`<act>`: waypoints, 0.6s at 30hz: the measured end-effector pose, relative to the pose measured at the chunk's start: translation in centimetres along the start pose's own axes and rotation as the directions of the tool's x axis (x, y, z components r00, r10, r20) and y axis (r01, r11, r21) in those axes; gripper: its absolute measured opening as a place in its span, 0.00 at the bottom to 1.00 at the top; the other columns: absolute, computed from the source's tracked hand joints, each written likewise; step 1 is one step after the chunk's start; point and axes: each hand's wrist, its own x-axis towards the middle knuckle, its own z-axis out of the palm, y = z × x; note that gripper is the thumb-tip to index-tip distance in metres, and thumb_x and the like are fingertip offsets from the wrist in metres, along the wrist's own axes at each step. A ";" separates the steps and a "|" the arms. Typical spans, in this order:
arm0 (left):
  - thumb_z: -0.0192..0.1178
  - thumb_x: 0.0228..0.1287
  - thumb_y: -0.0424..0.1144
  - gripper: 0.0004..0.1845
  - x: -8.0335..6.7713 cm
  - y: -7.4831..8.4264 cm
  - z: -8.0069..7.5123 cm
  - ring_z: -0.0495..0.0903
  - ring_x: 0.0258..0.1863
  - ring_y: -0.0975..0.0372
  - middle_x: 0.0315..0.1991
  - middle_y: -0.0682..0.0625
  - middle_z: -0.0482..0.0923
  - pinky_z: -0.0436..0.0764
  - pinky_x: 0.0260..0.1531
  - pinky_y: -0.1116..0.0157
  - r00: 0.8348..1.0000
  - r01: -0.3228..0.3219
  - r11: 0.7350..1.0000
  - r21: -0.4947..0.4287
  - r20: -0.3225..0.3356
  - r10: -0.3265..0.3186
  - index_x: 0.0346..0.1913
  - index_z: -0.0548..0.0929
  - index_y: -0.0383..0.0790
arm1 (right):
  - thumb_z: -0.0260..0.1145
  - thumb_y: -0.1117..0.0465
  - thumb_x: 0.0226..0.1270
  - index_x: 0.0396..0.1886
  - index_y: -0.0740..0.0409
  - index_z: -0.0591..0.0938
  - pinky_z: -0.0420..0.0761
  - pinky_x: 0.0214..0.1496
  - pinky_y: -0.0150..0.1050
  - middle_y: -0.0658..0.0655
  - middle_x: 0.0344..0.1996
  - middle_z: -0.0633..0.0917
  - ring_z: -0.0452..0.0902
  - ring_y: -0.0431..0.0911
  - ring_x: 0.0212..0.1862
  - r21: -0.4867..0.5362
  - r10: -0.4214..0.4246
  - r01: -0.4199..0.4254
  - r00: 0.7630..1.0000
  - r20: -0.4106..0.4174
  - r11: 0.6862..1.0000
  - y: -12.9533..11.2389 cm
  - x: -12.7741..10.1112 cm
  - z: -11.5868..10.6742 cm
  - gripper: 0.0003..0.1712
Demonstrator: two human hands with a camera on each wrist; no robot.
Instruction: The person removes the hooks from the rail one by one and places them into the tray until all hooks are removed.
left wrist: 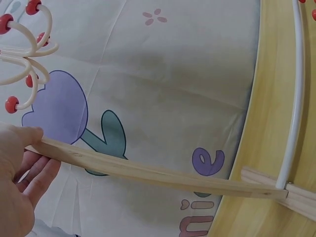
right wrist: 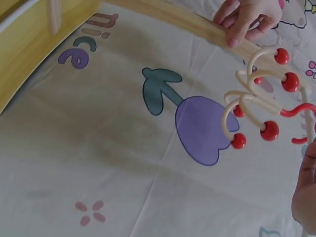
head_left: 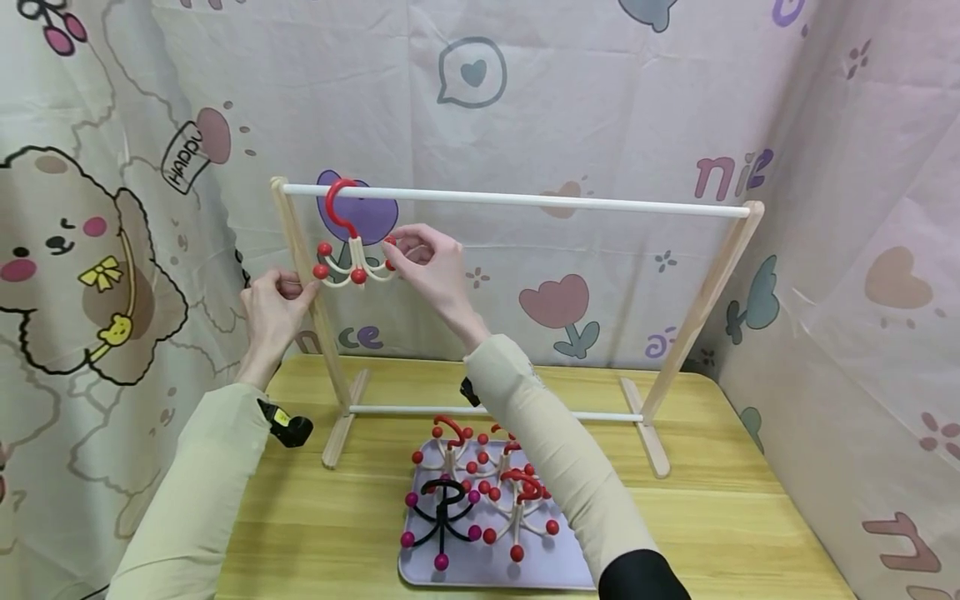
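Observation:
A cream multi-arm hanger [head_left: 357, 250] with a red hook top and red ball tips hangs from the rack's white upper rod [head_left: 525, 198], near its left end. My left hand [head_left: 276, 308] grips the rack's left wooden post [left wrist: 123, 167], thumb on one side and fingers on the other. Beside the hanger's right side is my right hand [head_left: 431, 267], fingers loosely bent. In the right wrist view the red balls [right wrist: 269, 131] show uncovered, and that hand [right wrist: 303, 192] is mostly cut off by the frame edge.
On the wooden table [head_left: 300, 517] lies a pale purple tray [head_left: 480, 575]. It bears several red-and-cream hangers [head_left: 517, 517] and a black one [head_left: 441, 521] with magenta balls. The rack's right post [head_left: 701, 308] and lower rod [head_left: 420, 410] stand behind; a patterned curtain [head_left: 637, 108] surrounds the table.

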 end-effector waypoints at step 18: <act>0.61 0.63 0.40 0.15 0.1 0.0 -0.3 0.67 0.21 0.87 0.38 0.34 0.87 0.69 0.30 0.81 0.999 0.041 0.999 0.001 0.033 -0.041 0.44 0.85 0.31 | 0.71 0.61 0.65 0.47 0.63 0.87 0.76 0.30 0.23 0.59 0.30 0.88 0.81 0.42 0.28 -0.208 0.039 -0.044 0.999 -0.028 0.977 -1.1 2.8 5.3 0.13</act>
